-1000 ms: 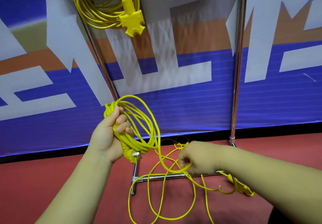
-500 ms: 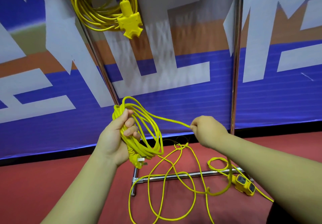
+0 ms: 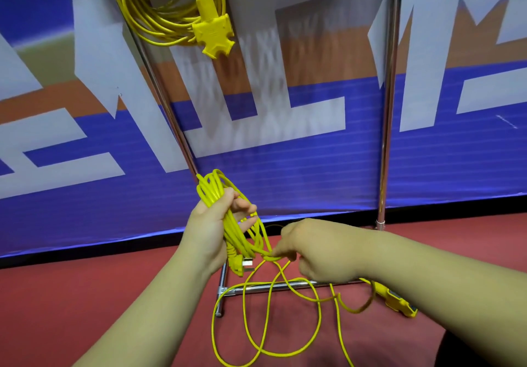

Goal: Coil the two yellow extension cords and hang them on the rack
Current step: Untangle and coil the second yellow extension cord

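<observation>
One coiled yellow extension cord (image 3: 159, 21) hangs at the top of the rack, its yellow socket head (image 3: 212, 34) dangling below the loops. My left hand (image 3: 212, 224) grips a partly wound coil of the second yellow cord (image 3: 219, 195), with its plug (image 3: 241, 264) hanging under the hand. My right hand (image 3: 316, 249) pinches the loose cord just below the coil. The rest of that cord lies in loops (image 3: 268, 324) on the red floor. Its yellow socket block (image 3: 399, 304) lies on the floor to the right, partly behind my right forearm.
The chrome rack has a slanted left pole (image 3: 165, 104), an upright right pole (image 3: 387, 104) and a base bar (image 3: 256, 288) on the red floor. A blue, white and orange banner (image 3: 285, 152) stands close behind it.
My right hand came down and left from beside the right pole to just under the coil, bringing another stretch of cord with it. My left hand keeps its grip on the coil. The view has tilted slightly.
</observation>
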A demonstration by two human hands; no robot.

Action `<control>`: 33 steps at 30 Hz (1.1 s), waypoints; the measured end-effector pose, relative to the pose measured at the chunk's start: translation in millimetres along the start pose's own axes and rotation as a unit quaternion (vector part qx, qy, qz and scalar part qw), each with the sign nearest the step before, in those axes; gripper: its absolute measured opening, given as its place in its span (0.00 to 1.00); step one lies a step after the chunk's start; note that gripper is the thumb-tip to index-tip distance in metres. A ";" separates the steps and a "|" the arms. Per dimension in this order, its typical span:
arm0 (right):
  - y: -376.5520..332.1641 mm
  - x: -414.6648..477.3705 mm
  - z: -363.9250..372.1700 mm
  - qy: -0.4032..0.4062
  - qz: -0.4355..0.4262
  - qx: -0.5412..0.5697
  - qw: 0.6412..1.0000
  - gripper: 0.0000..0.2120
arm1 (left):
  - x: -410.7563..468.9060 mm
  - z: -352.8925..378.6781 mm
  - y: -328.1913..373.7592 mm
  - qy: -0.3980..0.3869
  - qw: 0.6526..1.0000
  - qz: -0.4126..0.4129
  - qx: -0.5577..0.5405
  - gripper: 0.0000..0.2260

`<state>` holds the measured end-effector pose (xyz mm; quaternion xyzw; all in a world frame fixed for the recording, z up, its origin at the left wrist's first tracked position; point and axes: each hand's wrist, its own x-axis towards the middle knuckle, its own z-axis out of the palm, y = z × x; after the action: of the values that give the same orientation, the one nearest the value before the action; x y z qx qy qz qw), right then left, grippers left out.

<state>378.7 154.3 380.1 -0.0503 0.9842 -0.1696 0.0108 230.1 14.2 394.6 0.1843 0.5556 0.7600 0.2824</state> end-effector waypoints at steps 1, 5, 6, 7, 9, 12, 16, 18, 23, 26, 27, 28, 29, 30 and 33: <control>0.0 -0.5 -0.3 0.034 -0.014 -0.013 0.999 0.24 | -1.7 4.0 -2.5 0.001 1.000 -0.003 0.009 0.06; 5.9 2.0 -2.2 0.206 -0.057 -0.120 0.969 0.14 | -7.1 17.1 -6.7 0.019 0.999 -0.030 0.015 0.08; 7.7 2.4 -3.9 0.245 -0.055 -0.144 0.957 0.10 | -8.1 19.1 -7.4 0.022 0.999 -0.036 0.024 0.08; 8.7 2.0 -6.2 0.273 -0.045 -0.158 0.948 0.07 | -9.3 21.2 -7.6 0.022 0.998 -0.043 0.035 0.07; 11.4 -0.8 -10.8 0.314 -0.018 -0.168 0.934 0.10 | -12.4 24.7 -7.8 0.012 0.997 -0.061 0.050 0.05; 15.4 -8.3 -21.3 0.305 0.022 -0.096 0.947 0.16 | -15.5 27.0 -10.2 -0.015 0.992 -0.104 0.072 0.11; 22.2 -17.9 -36.5 0.200 0.033 0.057 0.978 0.21 | -25.5 34.7 -14.8 -0.071 0.980 -0.163 0.094 0.10; 27.4 -20.2 -42.3 0.166 0.029 0.110 0.980 0.22 | -31.5 41.1 -17.9 -0.105 0.972 -0.188 0.093 0.10; 42.6 -26.9 -48.6 0.077 0.047 0.266 0.960 0.21 | -38.1 52.6 -27.1 -0.179 0.955 -0.225 0.076 0.19; 55.6 -32.1 -49.5 0.036 0.048 0.351 0.935 0.19 | -36.6 56.5 -31.1 -0.200 0.949 -0.238 0.060 0.17; 59.9 -34.5 -51.0 0.029 0.049 0.369 0.928 0.18 | -36.3 57.8 -32.3 -0.204 0.946 -0.245 0.056 0.18; 64.7 -36.7 -52.6 0.024 0.049 0.387 0.921 0.17 | -35.4 58.9 -33.4 -0.206 0.943 -0.255 0.052 0.18; 69.2 -39.2 -54.2 0.019 0.048 0.407 0.912 0.16 | -34.7 59.6 -33.2 -0.207 0.941 -0.265 0.047 0.17; 74.5 -41.5 -55.1 0.015 0.046 0.427 0.903 0.16 | -33.6 60.2 -31.9 -0.210 0.938 -0.273 0.041 0.15; 92.6 -48.8 -52.6 0.001 0.055 0.467 0.883 0.14 | -26.3 59.9 -20.4 -0.214 0.938 -0.271 0.031 0.07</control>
<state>416.4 263.6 398.9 0.0150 0.7924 -0.6085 0.0413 290.6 46.3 395.0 0.1936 0.5338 0.5797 0.5844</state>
